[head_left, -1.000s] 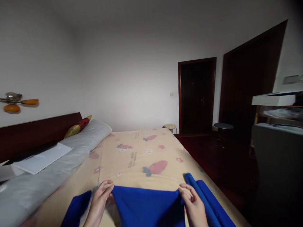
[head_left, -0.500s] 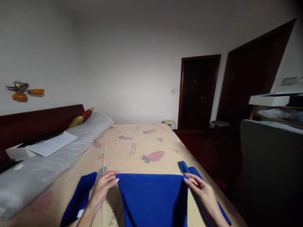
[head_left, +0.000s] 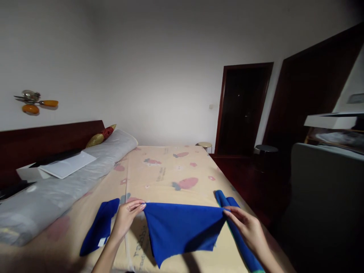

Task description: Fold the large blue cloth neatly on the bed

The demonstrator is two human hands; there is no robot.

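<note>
A blue cloth (head_left: 182, 227) hangs stretched between my two hands, over the bed sheet. My left hand (head_left: 131, 210) pinches its upper left corner between thumb and fingers. At the upper right corner, my right hand (head_left: 241, 222) grips it the same way. The lower edge hangs free, its left corner drooping lowest. Left of my left wrist lies another blue cloth piece (head_left: 99, 227) with a small white tag. Long blue rolled or folded fabric (head_left: 239, 235) with a green edge lies beside and partly behind my right hand.
The bed sheet (head_left: 159, 163) is cream with strawberry prints. A grey bolster (head_left: 68, 189) runs along the headboard (head_left: 51, 140), with a white flat box (head_left: 68, 163) on it. A round stool (head_left: 205, 145) stands past the bed's far end; a dark chair back (head_left: 324, 197) is at right.
The cloth's lower edge has come up into view and the cloth hangs shorter between my hands. Both hands still hold its corners. The view has shifted slightly.
</note>
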